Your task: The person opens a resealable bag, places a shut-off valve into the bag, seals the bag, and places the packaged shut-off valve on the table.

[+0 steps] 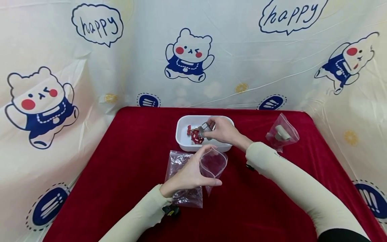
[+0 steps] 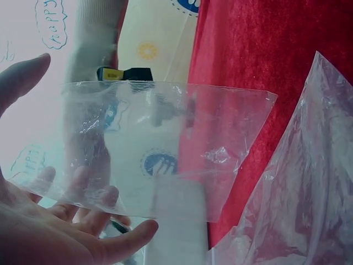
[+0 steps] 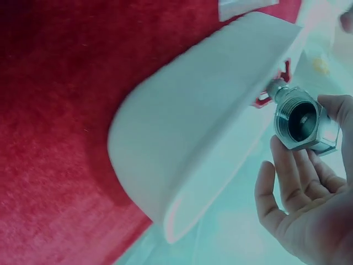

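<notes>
My right hand (image 1: 222, 129) grips a metal gate valve (image 3: 300, 121) with a hexagonal threaded end and a red handwheel, pinching its body between thumb and fingers over the white tray (image 1: 184, 145). A smaller red part (image 1: 188, 130) and a brass-coloured piece show beside the handwheel. In front of the tray, my left hand (image 1: 190, 173) holds a clear zip bag (image 1: 214, 163), its mouth spread wide between thumb and fingers. Through its film, the left wrist view shows the tray and the right sleeve.
Another clear zip bag (image 1: 188, 200) lies flat under my left hand. To the right of the tray is a bag (image 1: 294, 134) with a pale grey fitting (image 1: 282, 132) inside. Red cloth (image 1: 130, 168) covers the table, and a printed curtain (image 1: 235, 50) surrounds it.
</notes>
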`<act>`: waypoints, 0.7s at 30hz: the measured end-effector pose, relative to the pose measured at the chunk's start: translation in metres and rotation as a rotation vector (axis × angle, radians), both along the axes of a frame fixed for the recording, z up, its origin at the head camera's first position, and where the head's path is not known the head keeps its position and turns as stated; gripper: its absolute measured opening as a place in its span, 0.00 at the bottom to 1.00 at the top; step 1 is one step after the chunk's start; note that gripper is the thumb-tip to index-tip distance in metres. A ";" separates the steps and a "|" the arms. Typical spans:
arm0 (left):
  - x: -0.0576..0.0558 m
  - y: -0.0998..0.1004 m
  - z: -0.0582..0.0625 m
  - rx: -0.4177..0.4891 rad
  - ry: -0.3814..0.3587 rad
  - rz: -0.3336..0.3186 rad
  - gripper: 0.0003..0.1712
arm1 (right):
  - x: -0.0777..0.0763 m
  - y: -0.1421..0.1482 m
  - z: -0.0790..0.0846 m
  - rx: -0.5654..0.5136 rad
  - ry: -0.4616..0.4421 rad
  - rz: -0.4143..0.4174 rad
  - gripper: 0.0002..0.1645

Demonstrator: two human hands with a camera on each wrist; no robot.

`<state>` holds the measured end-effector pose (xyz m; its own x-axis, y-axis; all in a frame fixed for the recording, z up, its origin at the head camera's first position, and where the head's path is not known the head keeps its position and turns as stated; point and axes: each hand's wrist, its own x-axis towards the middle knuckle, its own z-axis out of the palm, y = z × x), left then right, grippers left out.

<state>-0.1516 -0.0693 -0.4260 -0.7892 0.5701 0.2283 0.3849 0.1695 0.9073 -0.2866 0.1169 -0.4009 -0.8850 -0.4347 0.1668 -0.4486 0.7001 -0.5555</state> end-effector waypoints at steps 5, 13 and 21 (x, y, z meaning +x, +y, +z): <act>-0.002 0.002 -0.001 0.013 -0.005 -0.010 0.56 | 0.008 0.001 0.013 -0.046 0.005 -0.043 0.16; -0.003 0.003 -0.003 -0.006 -0.008 -0.007 0.57 | 0.019 0.006 0.031 -0.048 0.016 -0.074 0.16; -0.004 0.005 -0.006 -0.011 -0.010 0.005 0.57 | 0.029 0.012 0.046 -0.043 0.049 -0.125 0.16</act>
